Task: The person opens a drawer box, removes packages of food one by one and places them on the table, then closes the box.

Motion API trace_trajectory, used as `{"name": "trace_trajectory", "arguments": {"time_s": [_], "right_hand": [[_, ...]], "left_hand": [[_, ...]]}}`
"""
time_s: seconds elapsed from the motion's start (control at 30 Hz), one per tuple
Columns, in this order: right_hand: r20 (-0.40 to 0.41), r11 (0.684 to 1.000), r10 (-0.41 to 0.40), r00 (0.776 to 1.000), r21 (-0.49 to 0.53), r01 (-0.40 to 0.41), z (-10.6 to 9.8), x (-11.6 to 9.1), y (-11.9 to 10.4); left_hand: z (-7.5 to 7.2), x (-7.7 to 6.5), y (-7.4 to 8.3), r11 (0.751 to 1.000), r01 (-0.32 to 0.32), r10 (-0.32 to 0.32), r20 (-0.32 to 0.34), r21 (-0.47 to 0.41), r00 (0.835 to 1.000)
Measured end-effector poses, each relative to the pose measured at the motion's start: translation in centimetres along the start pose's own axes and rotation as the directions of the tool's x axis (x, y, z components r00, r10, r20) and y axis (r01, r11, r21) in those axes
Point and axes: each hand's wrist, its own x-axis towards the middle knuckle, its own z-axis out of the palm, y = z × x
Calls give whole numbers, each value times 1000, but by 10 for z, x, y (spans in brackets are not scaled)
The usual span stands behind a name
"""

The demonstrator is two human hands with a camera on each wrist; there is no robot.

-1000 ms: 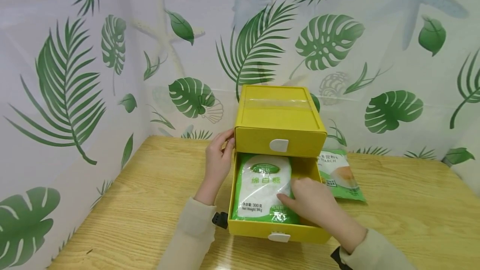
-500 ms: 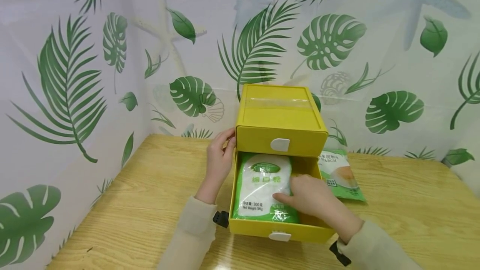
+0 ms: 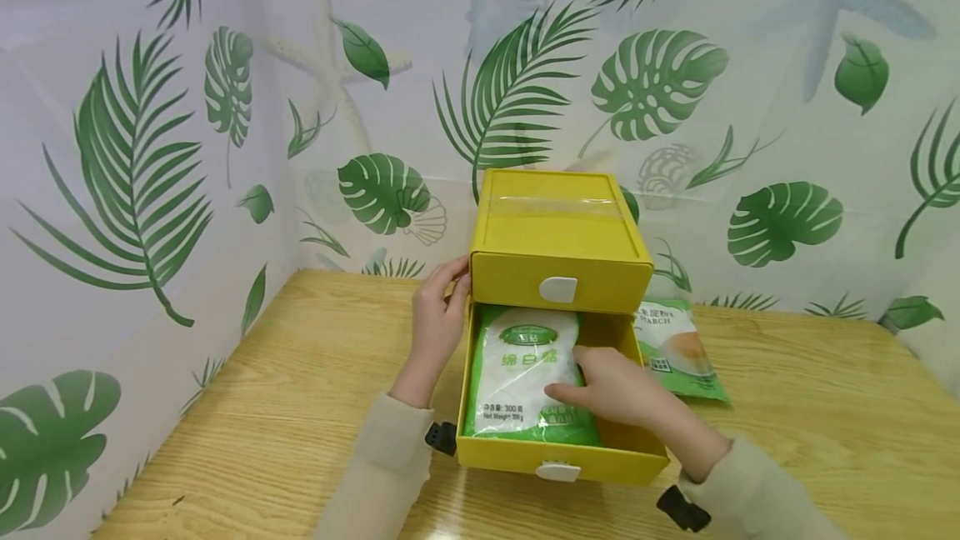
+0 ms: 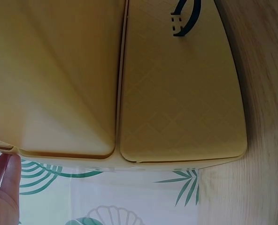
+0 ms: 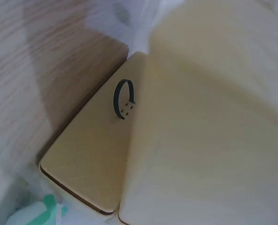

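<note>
A yellow two-tier drawer box (image 3: pixel 558 232) stands on the table with its lower drawer (image 3: pixel 502 452) pulled out. Inside that drawer lies a white and green bag of soft white sugar (image 3: pixel 517 386) marked 300 g. My right hand (image 3: pixel 618 386) reaches in and grips the bag's right edge, thumb on top, other fingers hidden beside it. My left hand (image 3: pixel 438 307) rests against the box's left side at the upper tier. Its fingertips show at the box's edge in the left wrist view. No fingers show in the right wrist view, only yellow panels and a black loop (image 5: pixel 116 103).
A green and white starch packet (image 3: pixel 678 348) lies on the wooden table (image 3: pixel 337 357) to the right, partly behind the box. White tabletop handles mark both drawer fronts. A leaf-printed curtain (image 3: pixel 480 90) hangs close behind and on the left.
My right hand has shifted slightly left, and its thumb reaches farther over the sugar bag. The bag's right edge has bunched and tilted a little. My left hand has stayed in place.
</note>
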Motion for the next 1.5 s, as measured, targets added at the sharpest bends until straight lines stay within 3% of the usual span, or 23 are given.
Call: {"name": "trace_trajectory", "arguments": {"time_s": [0.43,0.53,0.67,0.93,1.1,1.5], "right_hand": [[42,959,67,997,273,-76,0,-2,-3],[39,941,103,994,320,-110,0,-2,-2],[53,904,155,986,395,-163,0,-1,0],[113,804,219,969,542,-245,1,6,-1],[104,778,212,972,584,-232,3,8,0],[41,770,146,988,623,-140,5,8,6]], "left_hand": [[-1,0,0,1000,4,-4,-3,2,1000],[2,1,-14,1000,-4,4,-4,-11,1000],[5,1,-33,1000,-14,14,-7,-20,1000],[5,1,-34,1000,-12,12,-6,-10,1000],[5,1,-33,1000,-7,7,-5,-10,1000],[6,1,-33,999,12,-12,-6,-34,1000]]}}
